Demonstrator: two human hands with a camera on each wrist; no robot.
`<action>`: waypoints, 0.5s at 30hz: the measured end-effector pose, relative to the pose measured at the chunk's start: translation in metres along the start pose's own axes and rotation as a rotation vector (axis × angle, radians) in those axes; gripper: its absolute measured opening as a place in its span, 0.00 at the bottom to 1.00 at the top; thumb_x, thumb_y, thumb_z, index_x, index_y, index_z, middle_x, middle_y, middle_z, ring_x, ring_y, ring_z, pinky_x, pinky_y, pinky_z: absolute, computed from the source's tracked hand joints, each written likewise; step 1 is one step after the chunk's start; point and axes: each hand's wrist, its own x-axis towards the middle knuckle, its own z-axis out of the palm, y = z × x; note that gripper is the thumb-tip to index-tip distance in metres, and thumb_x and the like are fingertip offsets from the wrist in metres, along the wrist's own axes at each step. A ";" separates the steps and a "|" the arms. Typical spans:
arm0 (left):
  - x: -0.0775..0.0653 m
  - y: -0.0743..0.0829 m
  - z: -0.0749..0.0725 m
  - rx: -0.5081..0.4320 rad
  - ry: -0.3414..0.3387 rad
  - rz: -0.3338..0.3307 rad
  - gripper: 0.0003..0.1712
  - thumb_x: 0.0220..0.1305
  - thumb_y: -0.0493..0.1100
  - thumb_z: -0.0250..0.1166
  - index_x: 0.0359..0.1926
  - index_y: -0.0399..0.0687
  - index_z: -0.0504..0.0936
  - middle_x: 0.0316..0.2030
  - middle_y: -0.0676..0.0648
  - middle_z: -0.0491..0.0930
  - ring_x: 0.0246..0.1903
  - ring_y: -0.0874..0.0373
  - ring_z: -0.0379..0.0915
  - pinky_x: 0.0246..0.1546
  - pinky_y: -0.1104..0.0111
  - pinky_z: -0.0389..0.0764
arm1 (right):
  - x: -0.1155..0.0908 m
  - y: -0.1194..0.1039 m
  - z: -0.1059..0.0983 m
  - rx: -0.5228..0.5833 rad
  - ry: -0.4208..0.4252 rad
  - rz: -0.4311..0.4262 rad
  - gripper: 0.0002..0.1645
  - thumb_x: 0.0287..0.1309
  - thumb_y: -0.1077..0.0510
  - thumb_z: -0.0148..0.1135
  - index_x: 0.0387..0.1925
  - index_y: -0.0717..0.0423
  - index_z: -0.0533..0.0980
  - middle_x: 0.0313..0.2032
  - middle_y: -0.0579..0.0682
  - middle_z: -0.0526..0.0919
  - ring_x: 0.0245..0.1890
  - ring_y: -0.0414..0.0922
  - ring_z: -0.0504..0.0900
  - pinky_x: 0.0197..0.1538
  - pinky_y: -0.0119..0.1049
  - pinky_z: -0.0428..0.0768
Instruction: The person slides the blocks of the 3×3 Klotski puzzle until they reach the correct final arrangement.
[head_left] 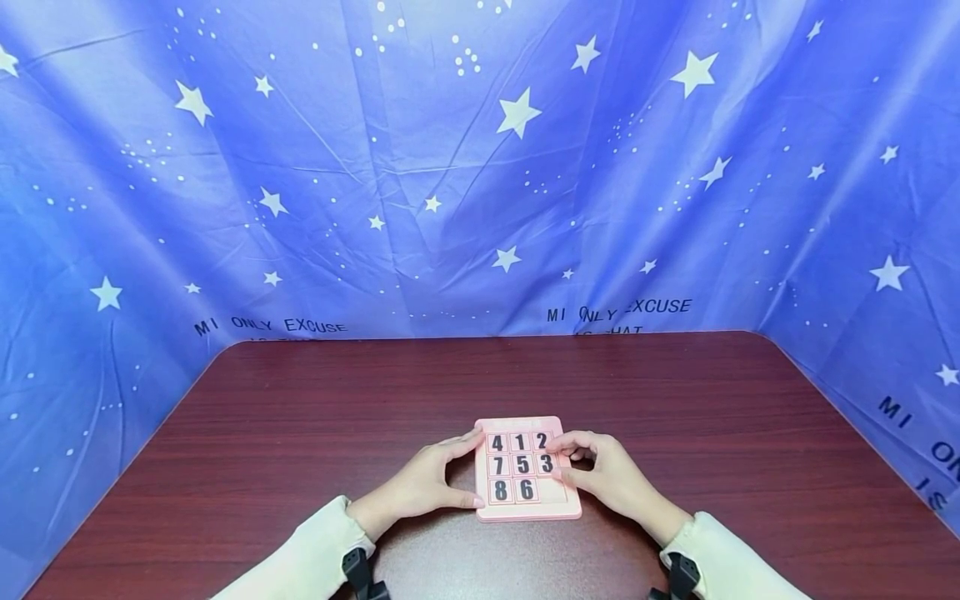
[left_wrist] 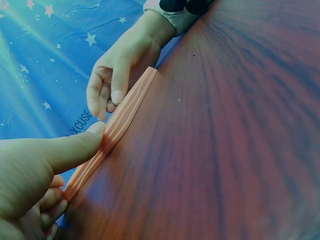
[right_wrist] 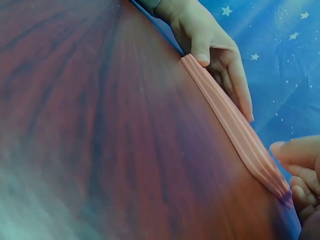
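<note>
A pink number slide puzzle (head_left: 517, 510) lies on the table, its black-numbered tiles reading 4 1 2, 7 5 3 and 8 6, with a bare slot at the lower right. My left hand (head_left: 423, 482) grips its left side, thumb by the near corner and fingers by the far one. Over the right side, my right hand (head_left: 611, 473) has the index fingertip beside the 2 tile (head_left: 542, 441) and the thumb at the 3 tile (head_left: 546, 463). Both wrist views show the puzzle's ridged pink edge (left_wrist: 127, 107) from the side; its number face is hidden there.
The dark red wooden table (head_left: 300, 400) extends around the puzzle. A blue star-patterned curtain (head_left: 450, 167) hangs along its back and sides. Black wrist devices (head_left: 360, 571) sit at both pale sleeves (head_left: 300, 554).
</note>
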 end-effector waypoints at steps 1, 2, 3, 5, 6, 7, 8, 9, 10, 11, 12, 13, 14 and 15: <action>0.000 0.000 0.000 -0.001 0.001 -0.002 0.51 0.44 0.50 0.76 0.67 0.40 0.64 0.69 0.44 0.59 0.67 0.50 0.55 0.66 0.54 0.58 | -0.001 -0.001 0.001 0.007 0.006 -0.002 0.15 0.47 0.65 0.69 0.41 0.58 0.81 0.35 0.49 0.84 0.32 0.37 0.76 0.36 0.29 0.77; 0.000 0.000 0.000 -0.001 0.001 -0.004 0.51 0.44 0.50 0.76 0.67 0.40 0.64 0.68 0.44 0.59 0.67 0.50 0.55 0.66 0.54 0.58 | -0.002 -0.003 0.003 0.014 0.010 0.001 0.15 0.47 0.65 0.70 0.41 0.58 0.81 0.35 0.49 0.84 0.32 0.36 0.76 0.36 0.29 0.77; 0.000 0.001 0.000 0.002 0.002 -0.004 0.51 0.44 0.51 0.76 0.67 0.40 0.64 0.68 0.44 0.59 0.67 0.50 0.55 0.66 0.54 0.58 | -0.003 -0.004 0.005 0.019 0.013 0.003 0.16 0.46 0.65 0.70 0.41 0.58 0.81 0.35 0.49 0.84 0.32 0.36 0.76 0.36 0.29 0.77; 0.000 0.001 0.000 0.000 0.002 -0.007 0.51 0.44 0.50 0.76 0.67 0.40 0.64 0.68 0.44 0.59 0.67 0.49 0.55 0.66 0.54 0.58 | -0.005 -0.008 0.009 0.014 0.018 0.008 0.16 0.45 0.65 0.70 0.41 0.57 0.82 0.34 0.48 0.84 0.31 0.35 0.75 0.36 0.29 0.77; 0.000 0.001 0.000 0.002 0.002 -0.008 0.51 0.44 0.51 0.76 0.67 0.41 0.64 0.68 0.44 0.59 0.67 0.49 0.55 0.66 0.53 0.58 | -0.007 -0.010 0.011 0.009 0.022 0.014 0.16 0.45 0.64 0.70 0.41 0.56 0.82 0.34 0.48 0.84 0.31 0.35 0.75 0.36 0.28 0.76; 0.000 0.001 0.000 0.005 0.001 -0.008 0.51 0.44 0.51 0.76 0.67 0.41 0.64 0.68 0.44 0.59 0.67 0.49 0.55 0.66 0.53 0.58 | -0.008 -0.012 0.013 0.004 0.029 0.021 0.16 0.44 0.63 0.71 0.40 0.55 0.82 0.34 0.47 0.84 0.32 0.35 0.75 0.36 0.28 0.75; 0.000 0.002 0.000 0.005 0.001 -0.006 0.51 0.44 0.51 0.76 0.67 0.41 0.64 0.68 0.44 0.59 0.67 0.49 0.56 0.66 0.53 0.58 | -0.010 -0.014 0.015 -0.001 0.039 0.026 0.16 0.44 0.63 0.71 0.40 0.54 0.83 0.34 0.46 0.84 0.32 0.35 0.75 0.37 0.28 0.75; 0.000 0.002 0.000 0.005 0.000 -0.005 0.51 0.44 0.51 0.76 0.67 0.41 0.63 0.68 0.44 0.59 0.67 0.49 0.56 0.66 0.53 0.58 | -0.011 -0.016 0.017 -0.005 0.052 0.026 0.16 0.43 0.62 0.71 0.39 0.53 0.83 0.34 0.45 0.84 0.33 0.36 0.75 0.38 0.29 0.75; 0.000 0.002 -0.001 0.002 -0.002 -0.005 0.51 0.45 0.51 0.76 0.67 0.41 0.63 0.68 0.44 0.59 0.67 0.49 0.55 0.66 0.53 0.58 | -0.012 -0.017 0.019 -0.010 0.066 0.025 0.16 0.43 0.62 0.72 0.38 0.53 0.83 0.34 0.45 0.83 0.34 0.37 0.76 0.39 0.29 0.75; 0.000 0.002 -0.001 0.002 -0.002 -0.004 0.51 0.45 0.51 0.76 0.67 0.40 0.63 0.68 0.44 0.59 0.67 0.49 0.55 0.66 0.53 0.58 | -0.013 -0.018 0.020 -0.014 0.081 0.024 0.15 0.42 0.61 0.72 0.38 0.52 0.83 0.35 0.44 0.83 0.36 0.37 0.76 0.40 0.29 0.74; 0.000 0.002 0.000 0.002 -0.003 -0.004 0.51 0.45 0.51 0.76 0.67 0.40 0.63 0.68 0.44 0.59 0.67 0.49 0.55 0.66 0.53 0.58 | -0.014 -0.020 0.022 -0.017 0.093 0.023 0.15 0.42 0.61 0.73 0.37 0.51 0.83 0.35 0.43 0.83 0.37 0.38 0.76 0.42 0.29 0.74; 0.000 0.001 0.000 0.000 -0.004 -0.005 0.51 0.45 0.51 0.76 0.67 0.40 0.63 0.69 0.44 0.59 0.67 0.49 0.55 0.66 0.53 0.58 | -0.015 -0.021 0.024 -0.021 0.101 0.021 0.14 0.42 0.60 0.73 0.36 0.50 0.83 0.35 0.43 0.83 0.38 0.38 0.76 0.43 0.29 0.74; 0.000 0.001 -0.001 -0.002 -0.005 -0.006 0.51 0.45 0.51 0.76 0.67 0.40 0.63 0.69 0.44 0.59 0.67 0.50 0.55 0.66 0.53 0.58 | -0.016 -0.022 0.025 -0.026 0.108 0.019 0.14 0.42 0.60 0.73 0.36 0.49 0.83 0.36 0.42 0.83 0.39 0.38 0.76 0.44 0.29 0.74; 0.000 0.001 -0.001 -0.001 -0.006 -0.008 0.51 0.45 0.51 0.76 0.68 0.40 0.63 0.69 0.44 0.59 0.67 0.50 0.55 0.66 0.53 0.58 | -0.016 -0.023 0.027 -0.026 0.114 0.022 0.14 0.42 0.59 0.74 0.35 0.48 0.83 0.36 0.42 0.82 0.39 0.38 0.76 0.43 0.29 0.74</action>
